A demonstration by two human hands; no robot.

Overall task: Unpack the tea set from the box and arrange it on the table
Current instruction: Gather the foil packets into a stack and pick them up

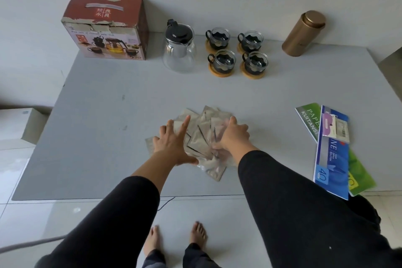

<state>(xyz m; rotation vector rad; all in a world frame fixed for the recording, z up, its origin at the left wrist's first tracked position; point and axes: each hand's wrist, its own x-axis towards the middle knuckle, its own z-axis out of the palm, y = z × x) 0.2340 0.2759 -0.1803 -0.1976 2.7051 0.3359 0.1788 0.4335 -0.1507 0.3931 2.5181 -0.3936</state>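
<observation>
A red tea set box stands at the table's far left. Beside it is a glass teapot with a black lid. Several glass cups in black holders sit on wooden coasters to its right. A pile of silvery sachets lies spread in the middle of the grey table. My left hand lies flat on the pile's left side with fingers straight. My right hand rests on the pile's right side with its fingers curled around a clear plastic wrapper and some sachets.
A bronze cylindrical canister stands at the far right. Blue and green paper pads lie at the right edge, partly overhanging. A white box sits on the floor to the left. My bare feet are below the near edge.
</observation>
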